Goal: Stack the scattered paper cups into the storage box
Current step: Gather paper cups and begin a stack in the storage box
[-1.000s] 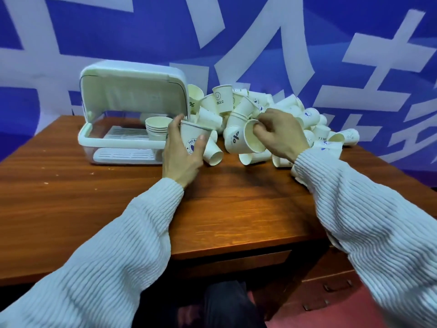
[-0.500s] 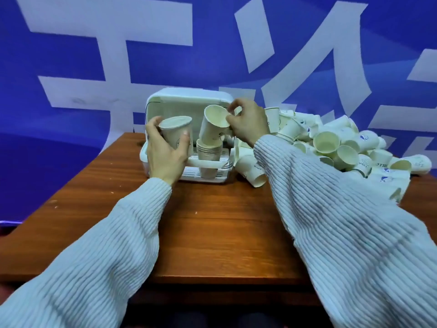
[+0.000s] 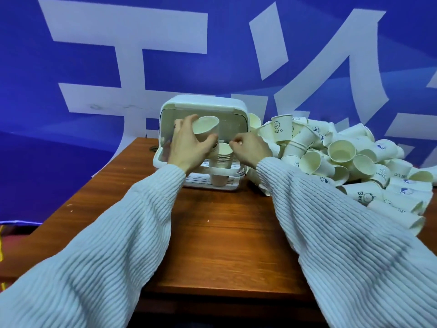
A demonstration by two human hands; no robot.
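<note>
Left hand (image 3: 189, 143) grips a single paper cup (image 3: 205, 129), tilted, mouth toward the camera, held just above and left of the nested stack (image 3: 223, 159) standing inside the storage box (image 3: 203, 162).

Right hand (image 3: 250, 147) sits at the stack's rim on the right side; fingers curled, seemingly pinching or steadying the top cup, though the contact itself is hard to make out.

Risks, as judged: the tilted cup could catch the stack's rim and seat crooked, or knock the tall stack over against the box wall. Pressing down hard might jam cups together or crush a rim. The box's raised lid (image 3: 205, 107) leaves limited headroom as the stack grows.

Right of the box: a big loose pile of cups (image 3: 343, 159), touching the box's right side, spilling over the wooden table (image 3: 224, 228). The right sleeve (image 3: 331, 228) lies close to it; a sweep back could scatter cups off the edge.
</note>
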